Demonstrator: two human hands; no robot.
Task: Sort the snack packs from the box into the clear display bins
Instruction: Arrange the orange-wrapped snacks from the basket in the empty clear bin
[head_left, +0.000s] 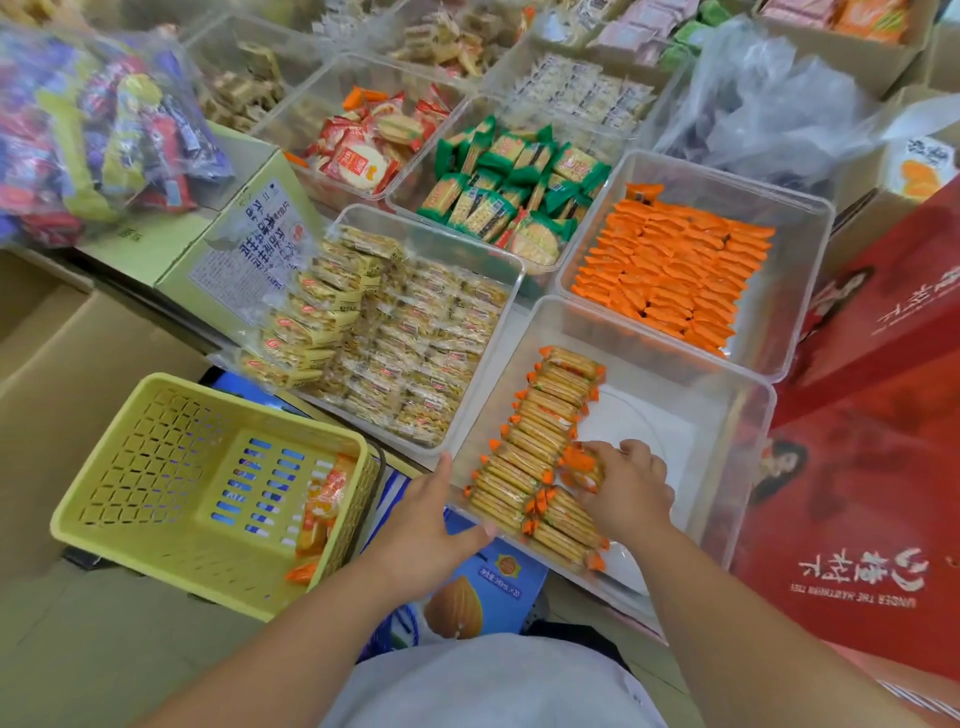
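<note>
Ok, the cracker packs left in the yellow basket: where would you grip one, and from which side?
Probably from above, pinching the top cracker pack by its upper crimped end. It stands on end, leaning against the yellow basket's right wall, so only its top and the face toward the basket's middle look free.

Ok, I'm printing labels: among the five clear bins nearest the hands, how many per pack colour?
Orange-ended cracker bin: 1
Solid orange bin: 1
Yellow bin: 1
Green bin: 1
Red-and-white bin: 1
Total: 5
</note>
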